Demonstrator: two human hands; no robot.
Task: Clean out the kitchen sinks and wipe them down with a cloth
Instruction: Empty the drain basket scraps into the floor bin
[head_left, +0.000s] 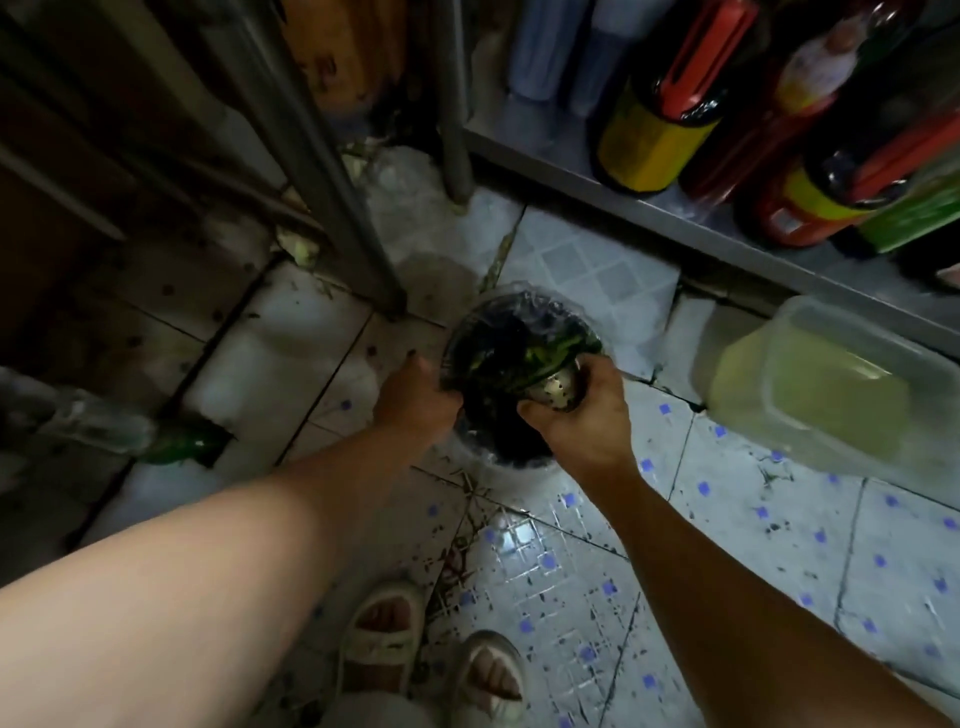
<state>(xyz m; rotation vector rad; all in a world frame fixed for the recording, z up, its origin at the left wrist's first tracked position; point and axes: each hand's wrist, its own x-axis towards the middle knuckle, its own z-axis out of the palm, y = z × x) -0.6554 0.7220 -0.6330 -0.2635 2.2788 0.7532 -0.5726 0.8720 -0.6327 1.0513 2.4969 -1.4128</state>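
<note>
Tiled floor (753, 545), bin (519, 322) dead centre: right hand (582, 415) grips the strainer (558, 389), tipped over greens (524, 358), while left hand (415, 400) pinches the bin's rim.

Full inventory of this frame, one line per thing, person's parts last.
round bin lined with clear plastic bag: 1, dark, on floor at centre, green scraps inside
perforated metal sink strainer: 1, silver, tipped over bin, in right hand
clear plastic tub of yellowish liquid: 1, on floor at right
dark sauce bottles with red caps and yellow labels: at least 3, on the metal shelf top right
patterned floor tiles: white with blue dots, littered with specks
metal table leg: 1, grey, upper centre
beige sandals: 2, bottom centre, on feet
left hand: grips bag edge at bin rim
right hand: holds strainer
</note>
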